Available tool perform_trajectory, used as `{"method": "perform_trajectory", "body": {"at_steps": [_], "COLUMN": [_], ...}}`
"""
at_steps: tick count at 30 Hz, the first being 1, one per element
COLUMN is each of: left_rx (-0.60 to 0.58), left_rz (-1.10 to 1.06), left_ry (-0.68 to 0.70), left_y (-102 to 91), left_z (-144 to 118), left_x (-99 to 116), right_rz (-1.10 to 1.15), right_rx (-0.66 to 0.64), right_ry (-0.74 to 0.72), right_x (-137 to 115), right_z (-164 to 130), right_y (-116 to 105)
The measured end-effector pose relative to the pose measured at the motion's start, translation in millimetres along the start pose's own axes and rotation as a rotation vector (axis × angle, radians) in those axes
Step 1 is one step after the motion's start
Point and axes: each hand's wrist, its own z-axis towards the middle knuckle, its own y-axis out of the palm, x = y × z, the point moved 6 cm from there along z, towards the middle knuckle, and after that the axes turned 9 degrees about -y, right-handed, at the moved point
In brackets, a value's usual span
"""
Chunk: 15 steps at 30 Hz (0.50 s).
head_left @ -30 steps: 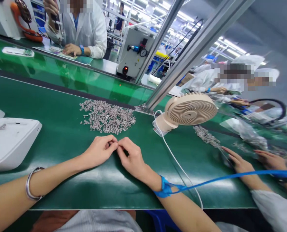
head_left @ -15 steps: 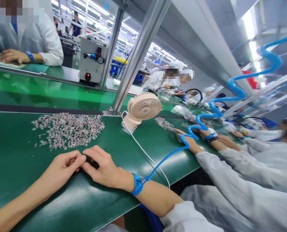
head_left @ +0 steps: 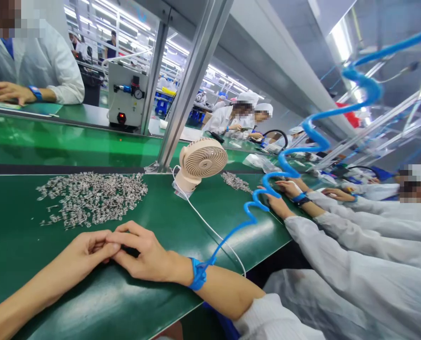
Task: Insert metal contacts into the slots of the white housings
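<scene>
My left hand (head_left: 92, 249) is closed, fingers curled and thumb pressed toward the other hand. Against it, at the fingertips, my right hand (head_left: 142, 251) is closed in a pinch. Whatever lies between the fingertips is too small or too hidden to make out. Both hands rest just above the green table mat (head_left: 125, 307). A blue wrist strap (head_left: 197, 274) circles my right wrist, with a coiled blue cord (head_left: 250, 213) running up from it. Just beyond my hands spreads a pile of small silvery metal parts (head_left: 97, 198).
A beige fan (head_left: 204, 159) stands behind my right hand, its white cable (head_left: 210, 225) trailing to the front edge. Farther right lies a smaller pile of parts (head_left: 235, 181), near a co-worker's hand (head_left: 278, 205). A metal post (head_left: 192, 89) rises behind the fan.
The camera view has shifted slightly, so the scene sits a little left. My hands stay together, and the fingers of my right hand have moved closer over the left fingertips.
</scene>
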Motion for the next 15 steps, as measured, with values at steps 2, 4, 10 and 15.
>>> {"method": "perform_trajectory", "body": {"at_steps": [2, 4, 10, 15], "left_rx": [-0.027, -0.037, 0.001, 0.026], "left_rz": [0.0, 0.008, 0.043, 0.044], "left_ry": [0.0, -0.003, 0.006, 0.034], "left_y": [2.2, 3.4, 2.9, 2.3], "left_z": [-0.6, -0.5, 2.2, 0.0], "left_x": [2.2, 3.5, 3.2, 4.8], "right_rz": [0.005, -0.003, -0.048, -0.046], "right_rx": [-0.003, -0.005, 0.042, 0.064], "right_ry": [-0.007, -0.006, 0.048, 0.078], "right_x": [-1.7, -2.8, 2.8, 9.5], "right_z": [0.7, 0.8, -4.0, -5.6], "right_y": [-0.3, 0.1, 2.0, 3.9]}}
